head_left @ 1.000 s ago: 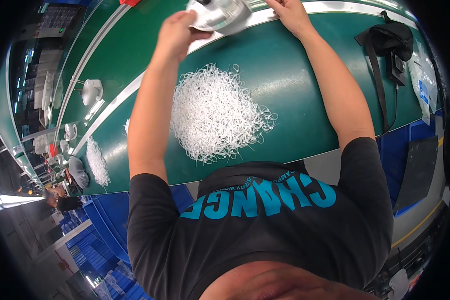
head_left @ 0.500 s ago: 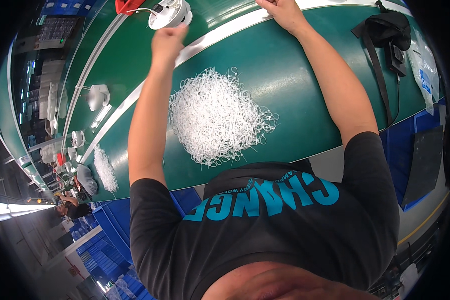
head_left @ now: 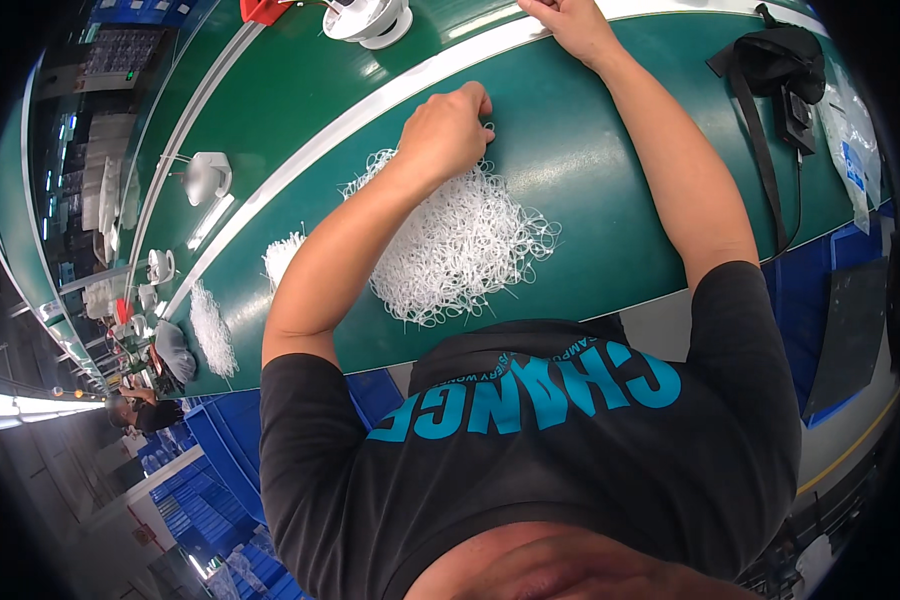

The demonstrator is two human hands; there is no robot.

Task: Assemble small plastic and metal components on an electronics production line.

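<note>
A heap of looped white plastic cable ties lies on the green table in front of me. My left hand is over its far edge, fingers curled in a pinch. A small white loop shows at the fingertips, seemingly one cable tie. Farther off, at the top edge, my right hand is closed, thumb and forefinger together. Its fingertips are partly cut off by the frame, so what they hold cannot be made out. A round white lamp-like housing with wires sits on the green conveyor, left of my right hand.
A red holder stands beside the housing. Further white housings line the conveyor to the left. Smaller heaps of ties lie on the left. To the right are a black bag, a cabled black device and a clear plastic bag.
My left hand has come back from beside the white housing to the heap of cable ties. The housing has shifted right and toward the top edge. My right hand has barely moved.
</note>
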